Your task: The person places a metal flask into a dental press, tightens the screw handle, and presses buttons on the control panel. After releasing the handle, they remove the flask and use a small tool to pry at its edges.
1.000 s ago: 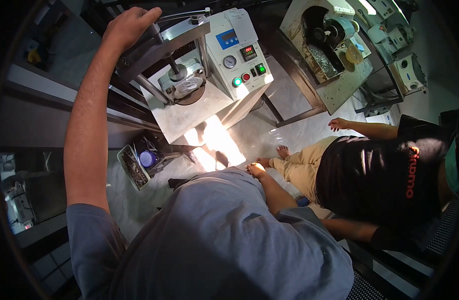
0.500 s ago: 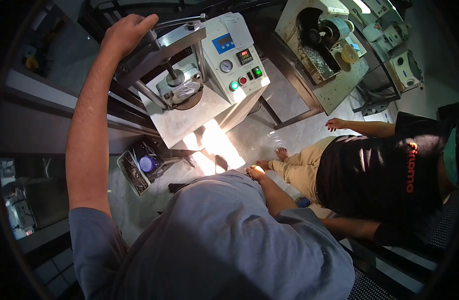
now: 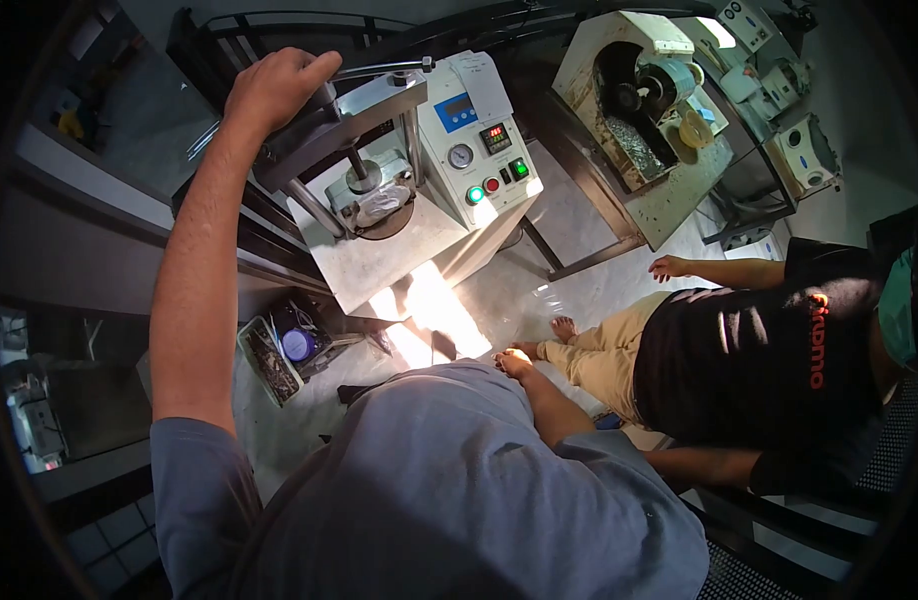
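Note:
My left hand (image 3: 275, 88) is closed over the top of a bench press, at the inner end of its metal handle bar (image 3: 384, 69). The fingers on the far side are hidden. Beneath it, a screw shaft comes down onto a round metal block (image 3: 362, 178), where a crumpled, shiny, clear-looking wrapped piece (image 3: 383, 205) lies on a round plate. My right hand (image 3: 513, 362) hangs low by my waist, partly behind my shirt. Its fingers are curled, and whatever they may hold cannot be made out.
The press's control box (image 3: 479, 150) has a gauge, lit displays and a green button. A grimy cutting machine (image 3: 644, 95) stands on a bench at right. A co-worker in a black shirt (image 3: 749, 345) sits close on my right. A bin (image 3: 269, 362) is on the floor.
The whole view has shifted slightly, so the press and my left hand appear a little lower and further right. My left hand stays on the press top; my right hand has hardly moved.

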{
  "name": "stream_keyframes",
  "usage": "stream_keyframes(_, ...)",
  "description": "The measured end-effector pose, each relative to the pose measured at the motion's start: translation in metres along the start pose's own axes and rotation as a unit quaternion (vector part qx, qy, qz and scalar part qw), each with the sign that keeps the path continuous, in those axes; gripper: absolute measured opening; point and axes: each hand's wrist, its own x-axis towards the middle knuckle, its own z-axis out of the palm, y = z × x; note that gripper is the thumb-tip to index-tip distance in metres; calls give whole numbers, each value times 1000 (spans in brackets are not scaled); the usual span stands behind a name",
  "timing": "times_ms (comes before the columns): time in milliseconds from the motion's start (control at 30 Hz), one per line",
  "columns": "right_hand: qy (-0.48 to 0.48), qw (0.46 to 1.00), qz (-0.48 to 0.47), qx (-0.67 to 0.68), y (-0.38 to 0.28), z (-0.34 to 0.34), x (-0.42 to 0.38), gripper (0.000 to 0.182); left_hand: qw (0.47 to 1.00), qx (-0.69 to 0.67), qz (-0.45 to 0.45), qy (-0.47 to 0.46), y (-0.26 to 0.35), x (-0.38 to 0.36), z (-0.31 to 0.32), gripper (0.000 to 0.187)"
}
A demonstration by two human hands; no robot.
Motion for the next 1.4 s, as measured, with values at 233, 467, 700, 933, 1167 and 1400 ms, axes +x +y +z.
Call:
stream_keyframes(233,187,919,-255,-236,-47,6,-33,32,1000,4,-2,9,3,-3,-1,63)
stream_keyframes(467,273,652,-617,-345,-289,-50,-111,32,1000,-6,13,-6,7,-2,-4,62)
stream_keyframes(700,173,533,-609,-562,-404,-67,-123,38,1000,-7,-16,-19,13,-4,-8,60)
stream_keyframes(933,144,501,-596,-610,-413,-74,-106,38,1000,-11,-7,13,12,-5,-5,61)
stream_keyframes(1167,143,500,-589,-619,-414,-74,-108,38,1000,-3,-3,5,13,-4,-6,60)
stream_keyframes(1400,253,530,-608,-534,-464,-85,-120,33,1000,2,-14,-25,18,-4,-14,58)
